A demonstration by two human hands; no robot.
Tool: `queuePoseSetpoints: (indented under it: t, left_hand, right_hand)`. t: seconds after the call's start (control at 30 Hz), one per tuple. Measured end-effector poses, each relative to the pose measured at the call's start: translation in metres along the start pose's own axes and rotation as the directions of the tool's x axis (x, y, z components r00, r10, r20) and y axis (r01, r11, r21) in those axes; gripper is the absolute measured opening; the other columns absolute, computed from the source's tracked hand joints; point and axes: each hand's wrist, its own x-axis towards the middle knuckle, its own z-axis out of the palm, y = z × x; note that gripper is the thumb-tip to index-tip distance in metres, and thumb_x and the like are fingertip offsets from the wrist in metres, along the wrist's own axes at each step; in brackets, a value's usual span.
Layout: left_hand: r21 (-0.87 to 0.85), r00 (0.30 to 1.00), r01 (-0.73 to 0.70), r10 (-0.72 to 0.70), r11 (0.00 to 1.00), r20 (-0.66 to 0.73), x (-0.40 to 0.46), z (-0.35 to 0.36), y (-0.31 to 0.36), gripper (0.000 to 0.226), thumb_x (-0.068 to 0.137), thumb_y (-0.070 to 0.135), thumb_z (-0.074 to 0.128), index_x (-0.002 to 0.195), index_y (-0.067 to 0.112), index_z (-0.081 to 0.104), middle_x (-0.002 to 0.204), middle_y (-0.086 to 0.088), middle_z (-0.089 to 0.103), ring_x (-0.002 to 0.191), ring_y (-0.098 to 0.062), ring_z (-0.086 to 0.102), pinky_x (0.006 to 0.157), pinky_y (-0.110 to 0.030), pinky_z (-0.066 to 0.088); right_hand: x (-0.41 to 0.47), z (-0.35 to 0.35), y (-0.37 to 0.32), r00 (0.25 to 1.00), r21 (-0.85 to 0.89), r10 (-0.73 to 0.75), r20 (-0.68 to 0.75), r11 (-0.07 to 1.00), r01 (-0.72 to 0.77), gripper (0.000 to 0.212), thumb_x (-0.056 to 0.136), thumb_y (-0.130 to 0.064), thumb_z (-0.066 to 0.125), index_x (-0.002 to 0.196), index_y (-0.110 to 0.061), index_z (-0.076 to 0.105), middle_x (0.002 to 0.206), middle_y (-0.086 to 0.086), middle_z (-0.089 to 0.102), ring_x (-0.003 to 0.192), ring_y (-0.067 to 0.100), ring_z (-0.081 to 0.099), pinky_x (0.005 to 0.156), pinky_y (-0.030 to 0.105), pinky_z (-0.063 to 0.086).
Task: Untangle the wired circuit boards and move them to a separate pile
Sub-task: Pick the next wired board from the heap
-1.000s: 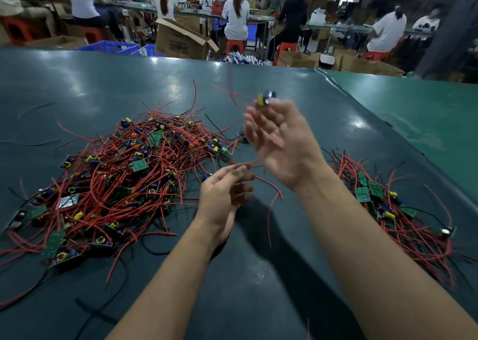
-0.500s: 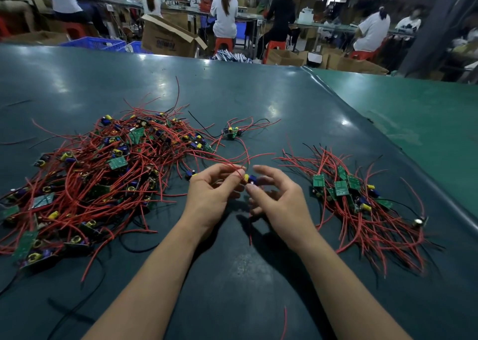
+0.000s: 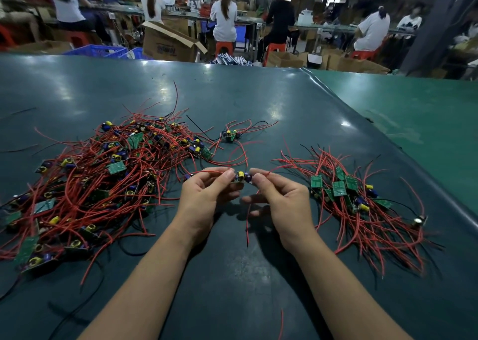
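A small circuit board (image 3: 242, 177) with a yellow coil and blue capacitor hangs just above the table between my hands. My left hand (image 3: 207, 195) pinches its left end and a red wire. My right hand (image 3: 279, 200) pinches its right end, and red wires trail off to both sides and down. On the left lies a big tangled pile (image 3: 98, 179) of green boards with red wires. A smaller, sorted pile (image 3: 362, 202) lies to the right of my right hand.
One lone wired board (image 3: 231, 134) sits beyond my hands, apart from both piles. The dark green table (image 3: 232, 288) meets a lighter green table (image 3: 413, 112) at the right. Seated people, cardboard boxes (image 3: 168, 43) and blue crates stand beyond the far edge.
My right hand came down from a raised position with the board to table height. My left hand joined it, and both now pinch the board's ends a little further apart.
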Motion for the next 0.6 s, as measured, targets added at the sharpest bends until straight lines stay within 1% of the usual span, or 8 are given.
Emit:
queuePoseSetpoints:
  t: [0.07,0.13,0.23,0.3,0.37,0.47,0.53,0.6]
  left_hand:
    - [-0.007,1.000,0.007,-0.007,1.000,-0.011,0.000,0.000,0.001,0.003,0.087,0.005,0.065,0.088,0.006,0.068,0.080,-0.005,0.074,0.073,-0.018,0.072,0.062,-0.023,0.057]
    - [-0.007,1.000,-0.001,0.000,1.000,-0.024,0.000,0.000,0.002,0.007,0.087,0.002,0.065,0.087,0.008,0.067,0.079,-0.005,0.073,0.071,-0.017,0.071,0.062,-0.023,0.057]
    - [0.041,0.999,-0.033,0.033,0.999,0.004,-0.002,-0.001,0.002,0.016,0.087,-0.006,0.062,0.084,0.009,0.066,0.076,-0.001,0.073,0.069,-0.012,0.068,0.062,-0.021,0.055]
    - [0.096,0.998,-0.053,0.050,0.994,0.028,-0.003,-0.002,0.002,0.021,0.087,-0.010,0.059,0.082,0.009,0.067,0.074,0.000,0.073,0.068,-0.010,0.067,0.062,-0.020,0.054]
    - [0.099,0.998,-0.062,0.060,0.993,0.021,-0.005,-0.002,0.003,0.021,0.088,-0.010,0.058,0.084,0.008,0.067,0.075,0.000,0.073,0.065,-0.010,0.066,0.061,-0.019,0.053]
    - [0.035,1.000,-0.026,0.026,0.999,-0.008,-0.006,-0.003,0.004,0.026,0.088,-0.014,0.051,0.093,0.007,0.067,0.078,-0.003,0.073,0.061,-0.011,0.064,0.058,-0.019,0.052]
    - [-0.031,1.000,-0.003,0.003,1.000,-0.005,-0.006,-0.004,0.006,0.030,0.085,-0.015,0.048,0.093,0.006,0.068,0.076,-0.005,0.072,0.058,-0.011,0.060,0.057,-0.019,0.049]
    - [-0.090,1.000,-0.003,0.004,0.996,0.014,-0.007,-0.006,0.008,0.030,0.085,-0.015,0.046,0.091,0.004,0.068,0.076,-0.008,0.070,0.055,-0.011,0.055,0.056,-0.019,0.046]
  right_hand:
    - [0.002,-0.001,-0.001,0.999,0.046,0.027,-0.039,0.999,-0.025,0.010,0.094,-0.008,0.062,0.093,-0.008,0.072,0.087,0.003,0.073,0.061,0.018,0.070,0.042,0.024,0.050]
    - [0.003,-0.003,-0.001,0.999,0.051,0.030,-0.044,0.998,-0.028,0.009,0.093,-0.007,0.063,0.096,-0.004,0.071,0.086,0.005,0.073,0.060,0.016,0.069,0.043,0.023,0.051]
    - [0.002,-0.004,0.000,0.996,-0.008,0.073,0.044,0.997,-0.073,0.013,0.088,-0.005,0.068,0.101,-0.006,0.070,0.080,0.003,0.074,0.063,0.015,0.068,0.049,0.024,0.054]
    - [0.001,-0.003,0.001,0.988,-0.045,0.124,0.095,0.992,-0.120,0.012,0.087,-0.003,0.069,0.098,-0.005,0.070,0.075,0.004,0.073,0.061,0.014,0.067,0.053,0.023,0.056]
    - [0.002,-0.003,0.000,0.989,-0.009,0.121,0.088,0.993,-0.120,0.007,0.086,-0.003,0.069,0.093,-0.005,0.070,0.071,0.005,0.072,0.058,0.015,0.066,0.055,0.023,0.056]
    - [0.004,-0.004,-0.001,0.997,0.019,0.068,0.026,0.997,-0.069,0.007,0.088,-0.003,0.067,0.095,-0.005,0.068,0.071,0.003,0.069,0.058,0.016,0.064,0.056,0.023,0.055]
    - [0.007,-0.002,-0.005,0.998,-0.019,0.062,0.017,0.998,-0.061,0.008,0.090,-0.001,0.064,0.096,-0.005,0.067,0.073,0.005,0.067,0.057,0.015,0.063,0.056,0.024,0.056]
    - [0.015,0.002,-0.014,0.998,-0.014,0.065,-0.001,0.998,-0.065,0.006,0.090,0.000,0.063,0.095,-0.004,0.065,0.071,0.005,0.066,0.056,0.014,0.063,0.055,0.025,0.057]
